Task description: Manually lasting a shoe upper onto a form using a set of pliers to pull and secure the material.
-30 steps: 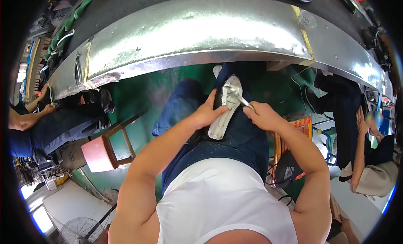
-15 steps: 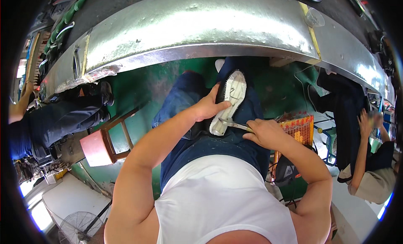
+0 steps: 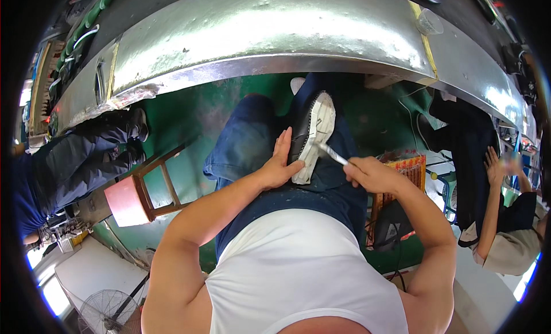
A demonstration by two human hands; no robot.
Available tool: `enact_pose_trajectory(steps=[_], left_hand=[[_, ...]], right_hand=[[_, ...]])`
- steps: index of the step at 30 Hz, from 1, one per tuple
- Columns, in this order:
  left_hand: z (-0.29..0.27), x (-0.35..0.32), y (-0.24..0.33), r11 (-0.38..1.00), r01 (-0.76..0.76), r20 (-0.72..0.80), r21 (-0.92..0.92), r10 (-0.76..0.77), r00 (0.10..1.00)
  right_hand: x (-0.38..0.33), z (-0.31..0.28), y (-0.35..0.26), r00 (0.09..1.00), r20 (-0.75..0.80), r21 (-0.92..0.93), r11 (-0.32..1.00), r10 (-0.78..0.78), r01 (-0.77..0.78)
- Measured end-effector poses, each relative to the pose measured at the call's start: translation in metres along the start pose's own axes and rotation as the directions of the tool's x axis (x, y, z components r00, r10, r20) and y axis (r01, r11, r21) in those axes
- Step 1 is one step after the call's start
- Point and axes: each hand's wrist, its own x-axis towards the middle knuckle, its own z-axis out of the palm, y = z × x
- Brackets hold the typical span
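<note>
Metal tabletop [image 3: 258, 38] ran beyond the left grip [image 3: 278, 167] and right grip [image 3: 370, 174]. Reddish stool [image 3: 127, 202] stood left of the left grip. Black shoe [image 3: 313, 133], pale sole up, lay between the grips, extending past both. Left grip: released, fingers straight, thumb against the sole. Right grip: clenched around the hammer [image 3: 336, 156], its head at the sole; contact unclear.

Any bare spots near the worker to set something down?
Metal bench between the two yellow strips looks bare; so does green floor between bench, stool and left knee. Crowded: right thigh, with shoe, hammer, left hand, right hand.
</note>
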Motion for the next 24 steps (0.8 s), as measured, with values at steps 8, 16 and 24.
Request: enact_pose_trajectory(steps=[8,16,24], left_hand=[[-0.018,0.008,0.018,0.997,0.058,0.077,-0.045,-0.055,0.995],[0.012,0.031,0.106,0.724,0.307,-0.227,0.618,-0.21,0.951],[-0.056,-0.013,0.151,0.936,-0.088,-0.116,0.341,0.135,0.984]], right_hand=[[0.021,0.027,-0.006,0.982,-0.178,-0.29,0.957,-0.067,0.013],[0.011,-0.005,0.001,0.838,-0.515,-0.147,0.982,-0.178,0.117],[0.022,-0.137,-0.049,0.282,-0.618,-0.781,0.615,-0.734,-0.109]])
